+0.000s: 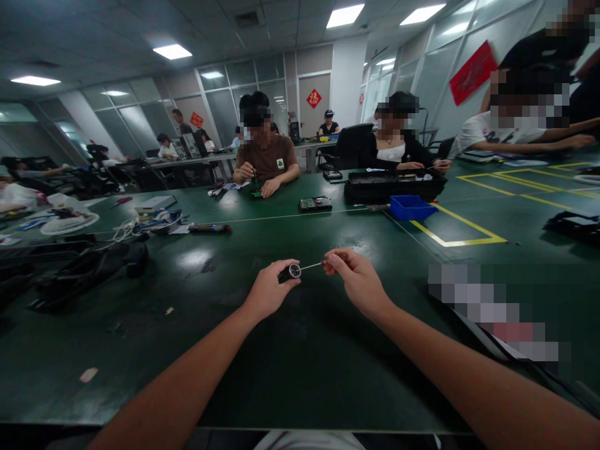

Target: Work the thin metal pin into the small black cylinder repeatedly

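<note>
Just above the green table [300,369], my left hand [270,289] is closed around a small black cylindrical part [284,274]. Its round end with a silvery ring faces right. My right hand [359,278] grips the handle of a screwdriver [309,267], whose thin metal shaft points left. The shaft's tip is at the ringed end of the cylinder; whether it sits inside or only touches, I cannot tell. My fingers cover most of the screwdriver's handle and part of the cylinder.
Ahead lie a blue bin [412,208], a long black tray [396,187], a circuit board [315,204] and a dark tool [209,229]. Black equipment [94,269] and cables [126,230] lie to the left. Several people sit around the table; a pixelated item lies at right.
</note>
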Tool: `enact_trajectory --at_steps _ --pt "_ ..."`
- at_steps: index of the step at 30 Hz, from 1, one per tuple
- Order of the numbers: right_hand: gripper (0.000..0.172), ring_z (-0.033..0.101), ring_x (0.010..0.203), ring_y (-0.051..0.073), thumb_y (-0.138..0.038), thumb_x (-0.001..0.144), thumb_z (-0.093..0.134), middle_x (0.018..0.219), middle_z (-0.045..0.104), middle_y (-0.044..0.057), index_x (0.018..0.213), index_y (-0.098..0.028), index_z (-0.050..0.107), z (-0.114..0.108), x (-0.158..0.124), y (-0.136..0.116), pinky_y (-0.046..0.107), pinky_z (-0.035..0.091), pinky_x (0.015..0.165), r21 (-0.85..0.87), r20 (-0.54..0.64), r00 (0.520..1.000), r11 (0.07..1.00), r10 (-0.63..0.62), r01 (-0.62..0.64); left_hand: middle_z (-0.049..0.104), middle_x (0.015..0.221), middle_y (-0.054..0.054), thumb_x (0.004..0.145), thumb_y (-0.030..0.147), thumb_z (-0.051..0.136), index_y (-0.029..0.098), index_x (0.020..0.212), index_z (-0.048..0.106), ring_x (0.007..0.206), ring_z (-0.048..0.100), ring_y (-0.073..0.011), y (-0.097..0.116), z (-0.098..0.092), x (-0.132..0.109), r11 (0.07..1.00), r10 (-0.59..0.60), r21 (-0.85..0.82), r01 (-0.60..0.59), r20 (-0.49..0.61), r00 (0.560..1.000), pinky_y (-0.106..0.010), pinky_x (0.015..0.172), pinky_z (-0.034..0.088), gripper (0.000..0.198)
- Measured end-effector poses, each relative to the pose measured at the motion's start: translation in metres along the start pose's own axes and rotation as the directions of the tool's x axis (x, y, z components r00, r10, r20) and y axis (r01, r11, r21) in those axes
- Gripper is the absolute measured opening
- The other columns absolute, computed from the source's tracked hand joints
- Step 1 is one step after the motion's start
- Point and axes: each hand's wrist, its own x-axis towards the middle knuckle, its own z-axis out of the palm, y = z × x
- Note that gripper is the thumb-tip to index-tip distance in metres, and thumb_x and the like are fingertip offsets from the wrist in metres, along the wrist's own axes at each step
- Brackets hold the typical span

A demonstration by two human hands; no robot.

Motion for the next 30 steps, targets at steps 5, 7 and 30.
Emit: enact_trajectory --at_steps 5,7,30 --pt "0.03 0.065 0.074 0.019 -0.048 0.09 0.056 0.078 0.069 0.003 0.091 -0.021 0.068 -0.0017 -0.0028 -0.0087 0.034 0.049 0.07 -0.166 -0.008 1.0 0.986 -0.01 0.008 0.067 0.122 -0.005 0.081 0.017 0.071 0.025 0.12 0.066 0.115 0.059 -0.0238 -0.0018 -0.0012 -0.0003 0.996 0.075 0.04 -0.075 0.009 0.997 -0.041 0.106 0.039 0.041" --pt "0.031 0.062 0.065 0.018 -0.05 0.09 0.056 0.069 0.066 0.001 0.087 -0.021 0.069 -0.0028 -0.0035 -0.0099 0.032 0.046 0.063 -0.26 -0.003 1.0 0.966 -0.006 0.005 0.067 0.122 -0.005 0.081 0.017 0.071 0.026 0.121 0.066 0.116 0.059 -0.024 -0.0024 -0.0012 -0.0003 0.994 0.088 0.059 -0.088 0.013 0.996 -0.044 0.108 0.037 0.041" --pt "0.025 0.062 0.077 0.02 -0.04 0.091 0.051 0.087 0.068 0.004 0.104 -0.022 0.062 0.0066 -0.0075 -0.0062 0.034 0.046 0.069 -0.195 -0.036 0.998 0.979 -0.06 0.052 0.066 0.125 -0.004 0.084 0.02 0.07 0.026 0.124 0.064 0.119 0.057 -0.0239 -0.0062 0.002 -0.0004 0.985 0.1 0.139 -0.103 0.028 0.995 -0.049 0.112 0.033 0.041"
